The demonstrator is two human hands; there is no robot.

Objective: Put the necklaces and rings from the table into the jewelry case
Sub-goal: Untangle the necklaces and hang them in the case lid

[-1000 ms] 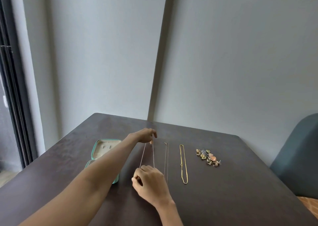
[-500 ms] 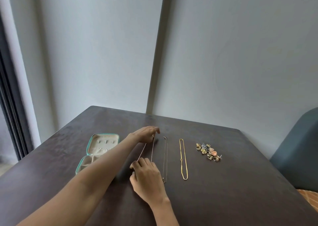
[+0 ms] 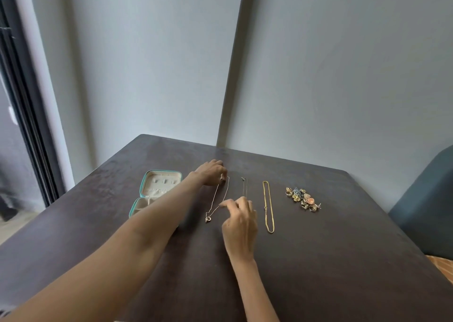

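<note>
**Gather the thin chain before you lift it**

Your left hand curls over the top end of the fine pendant necklace, just right of the open teal jewelry case. Your right hand pinches its lower run, the pendant lying loose below. Fold the chain into a small bundle before moving it left to the case, or it may snag. A second thin necklace, the gold chain and the rings wait further right.

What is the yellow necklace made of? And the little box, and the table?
The yellow necklace looks like gold-coloured metal: a shiny chain, though real gold or plating can't be told. The jewelry case seems to have a soft, pale cream fabric lining and a teal edge. The table looks like dark matte wood or laminate.
</note>
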